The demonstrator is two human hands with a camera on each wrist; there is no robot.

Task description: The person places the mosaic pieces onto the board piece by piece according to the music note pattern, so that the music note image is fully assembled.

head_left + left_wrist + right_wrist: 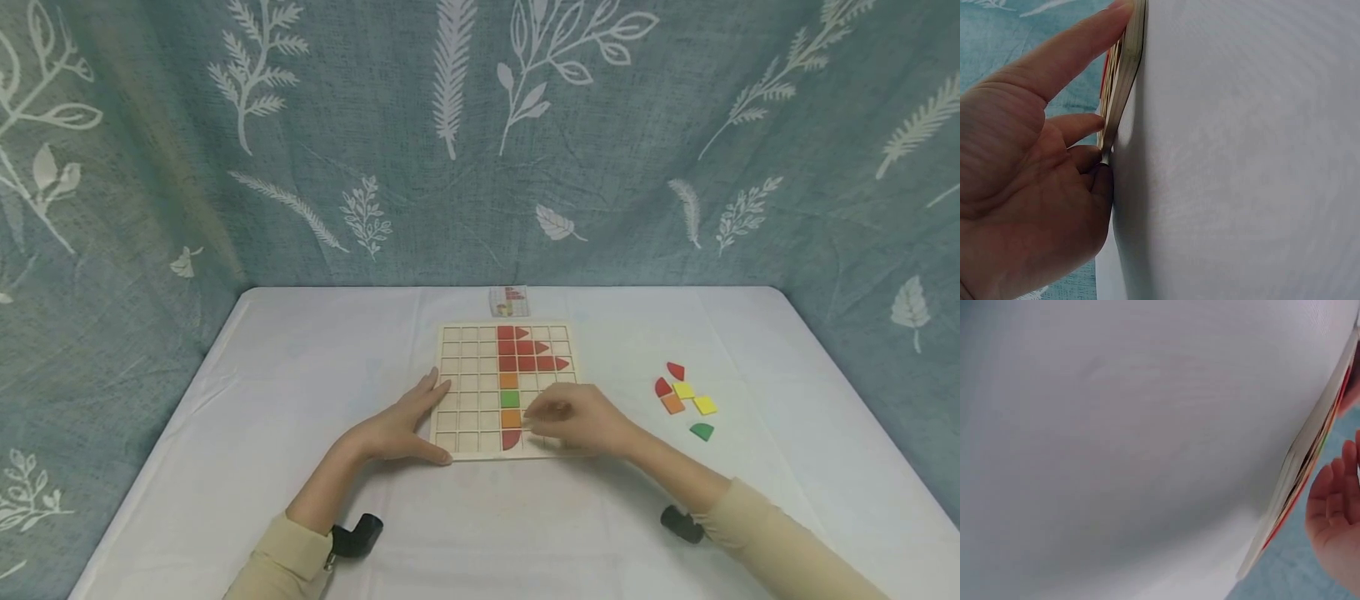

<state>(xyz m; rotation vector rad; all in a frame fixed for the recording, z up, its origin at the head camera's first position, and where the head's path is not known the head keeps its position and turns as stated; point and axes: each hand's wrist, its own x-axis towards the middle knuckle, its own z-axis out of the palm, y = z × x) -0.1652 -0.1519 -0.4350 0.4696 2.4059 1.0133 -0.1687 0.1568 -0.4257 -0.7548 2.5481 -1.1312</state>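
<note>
Two beige sleeves [288,546] come in from the near side, one at left and one at right, with a black device [357,536] by your left wrist and another by your right. Your left hand [405,425] lies at the near left corner of the wooden grid board [468,400], thumb spread well away from the fingers; the thumb touches the near edge and the fingertips the left edge. Your right hand [581,421] is over the board's near right part, fingers bent in toward the thumb; you cannot tell from these views whether they pinch a piece.

The board lies flat on the white tablecloth [480,542]. Up its middle column, near to far, run a red quarter-round [511,439], an orange square [511,418], a green square [509,398] and a second orange square, then three red rows [527,363] reaching right, each ending in a triangle.

Off to the right lie a green quarter-round [702,432], an orange square, two yellow squares [705,405] and two red quarter-rounds. Just beyond the board's far edge is a small printed card [509,302]; farthest back hangs a blue-green leaf-print cloth [405,125].
</note>
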